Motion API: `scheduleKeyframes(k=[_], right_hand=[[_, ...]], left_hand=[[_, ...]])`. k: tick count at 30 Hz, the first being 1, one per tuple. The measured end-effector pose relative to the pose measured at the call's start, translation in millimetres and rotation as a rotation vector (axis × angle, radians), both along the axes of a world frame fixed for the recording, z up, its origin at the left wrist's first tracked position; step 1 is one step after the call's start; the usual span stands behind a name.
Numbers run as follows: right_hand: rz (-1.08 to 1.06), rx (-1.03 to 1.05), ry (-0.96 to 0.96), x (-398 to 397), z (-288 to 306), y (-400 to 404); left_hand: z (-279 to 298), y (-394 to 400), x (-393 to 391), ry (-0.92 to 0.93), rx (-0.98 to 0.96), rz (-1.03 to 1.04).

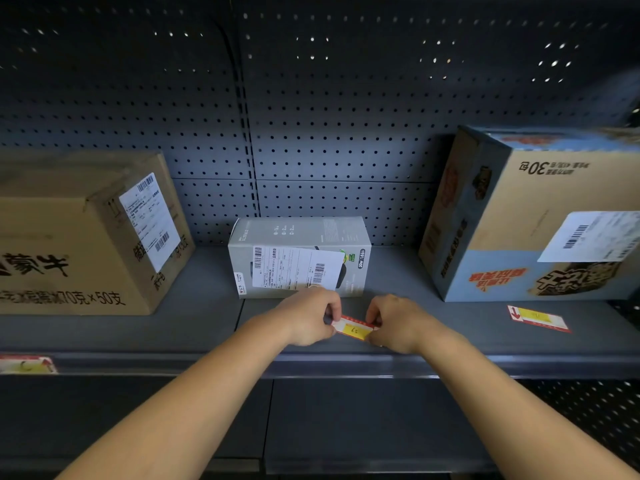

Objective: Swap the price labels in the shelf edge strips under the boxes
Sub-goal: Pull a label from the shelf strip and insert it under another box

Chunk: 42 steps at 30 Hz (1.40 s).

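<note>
Red-and-yellow paper is what both hands are closed on: a price label (354, 328) pinched at its two short ends, the left hand (309, 317) on its left end and the right hand (394, 322) on its right. The fingertips of each hand are curled shut around the paper, so it spans the gap between them, its long axis running left to right and tilted slightly down toward the right. It sits above the grey shelf deck (207, 317), just in front of the small grey product box (299, 256), and back from the clear shelf edge strip (346, 362) that runs along the front lip.

That strip is what matters next. It lies toward the person from the label, lower, and roughly parallel to the label's length, and its stretch below the grey box looks empty. My reading is that the label has to come forward and down, levelled, then slid in lengthwise; both hands are equally near.

Another label (538, 318) lies loose on the deck to the right, in front of the blue-and-tan carton (533, 216). A third label (26, 363) sits in the strip at far left, under the brown cardboard carton (79, 233).
</note>
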State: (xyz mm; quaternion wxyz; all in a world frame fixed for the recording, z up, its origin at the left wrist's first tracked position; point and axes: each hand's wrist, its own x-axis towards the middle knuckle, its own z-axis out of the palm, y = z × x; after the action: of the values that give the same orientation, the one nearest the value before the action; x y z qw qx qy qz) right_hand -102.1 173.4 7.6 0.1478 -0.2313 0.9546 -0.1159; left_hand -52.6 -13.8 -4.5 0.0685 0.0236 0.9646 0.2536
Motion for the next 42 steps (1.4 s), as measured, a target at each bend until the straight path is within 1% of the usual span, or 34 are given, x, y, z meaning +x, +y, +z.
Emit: scheduleKeyframes(k=[6, 11, 14, 16, 18, 20, 23, 25, 27, 29, 32, 36, 38, 39, 40, 42], right_hand=[[-0.037, 0.026, 0.038, 4, -2, 0], [-0.033, 0.018, -0.05, 6, 2, 0], [-0.046, -0.028, -0.091, 7, 3, 1], [-0.042, -0.07, -0.037, 10, 2, 1], [-0.025, -0.162, 0.05, 14, -1, 4], [-0.017, -0.3, 0.112, 16, -5, 8], [-0.04, -0.48, 0.137, 20, -7, 15], [-0.072, -0.636, 0.069, 26, -4, 18], [-0.107, -0.855, -0.087, 37, 4, 20], [-0.146, -1.001, -0.259, 49, 14, 21], [-0.205, -1.095, -0.408, 62, 25, 20], [-0.215, -1.222, -0.435, 70, 30, 16], [-0.222, -1.25, -0.415, 72, 30, 15], [-0.226, -1.257, -0.405, 74, 30, 15], [-0.233, -1.265, -0.393, 77, 29, 14], [-0.274, -1.307, -0.356, 82, 26, 11]], left_hand=[[2, 1, 1, -0.024, -0.01, -0.016], [3, 3, 2, -0.004, -0.019, -0.028], [0, 3, 3, -0.007, 0.05, 0.002], [-3, 1, 5, 0.018, 0.097, 0.022], [-6, 0, 7, 0.07, 0.145, 0.043], [-9, 0, 12, 0.124, 0.276, 0.076], [-9, 2, 24, 0.245, 0.434, 0.175], [-6, 4, 33, 0.33, 0.495, 0.22], [2, 6, 43, 0.431, 0.521, 0.238], [11, 7, 53, 0.547, 0.531, 0.236], [21, 10, 69, 0.715, 0.479, 0.231], [27, 18, 84, 0.846, 0.453, 0.209], [29, 22, 87, 0.859, 0.496, 0.254], [30, 25, 87, 0.833, 0.554, 0.31], [32, 28, 88, 0.785, 0.639, 0.383], [35, 35, 89, 0.648, 0.894, 0.51]])
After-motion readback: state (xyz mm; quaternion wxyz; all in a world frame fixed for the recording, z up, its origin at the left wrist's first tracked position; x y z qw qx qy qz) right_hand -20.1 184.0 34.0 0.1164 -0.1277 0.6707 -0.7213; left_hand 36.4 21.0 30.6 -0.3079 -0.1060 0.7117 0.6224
